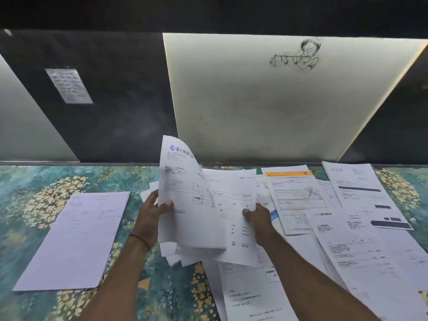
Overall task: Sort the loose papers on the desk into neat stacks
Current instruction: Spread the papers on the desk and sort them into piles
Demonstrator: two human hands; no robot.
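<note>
A bundle of printed sheets is lifted above the middle of the desk. My left hand grips its left edge, thumb on the front sheet, whose top curls up and carries a blue logo. My right hand pinches the right side of the sheet behind it. A neat stack of papers lies flat on the left of the desk. Loose papers are spread over the right half, overlapping; one has an orange header.
The desk wears a teal cloth with yellow flowers. Behind it stand a dark wall and a pale board with a line drawing. A small note hangs on the dark wall at left.
</note>
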